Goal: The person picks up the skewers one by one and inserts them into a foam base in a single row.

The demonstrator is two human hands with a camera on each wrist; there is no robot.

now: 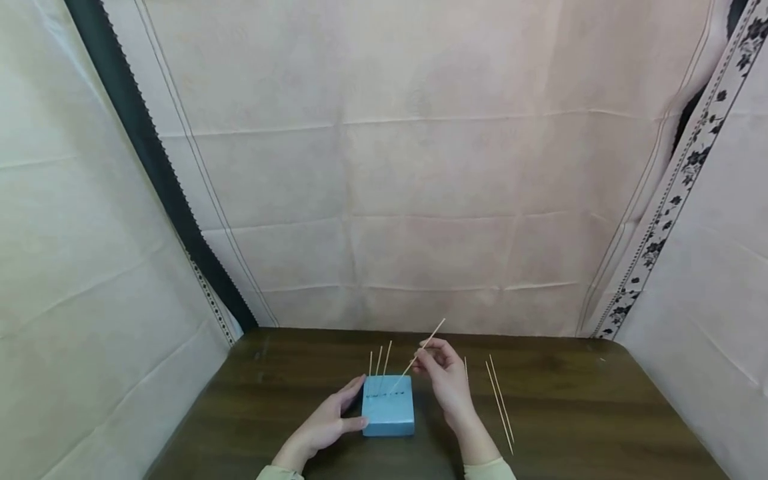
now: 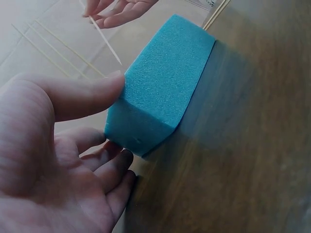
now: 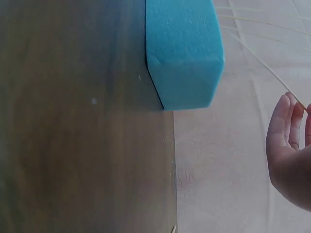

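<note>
A light-blue foam block [image 1: 389,420] sits on the table, with a row of dark marks on its top. My left hand [image 1: 327,420] grips its left side, thumb at the near part and fingers toward the far corner. Three thin wooden skewers [image 1: 387,357] stand in the block's left part. Above the right part, my right hand [image 1: 447,383] pinches another skewer [image 1: 436,329] between thumb and fingers. That skewer slants, its lower end over the marked row; in the left wrist view its pale tip [image 2: 116,58] shows just beside the block [image 2: 165,73].
Loose skewers [image 1: 499,403] lie on the dark wooden table [image 1: 570,413] right of my right hand, one partly hidden behind it. A pale cloth [image 1: 420,200] hangs behind the table, and more cloth hangs at both sides.
</note>
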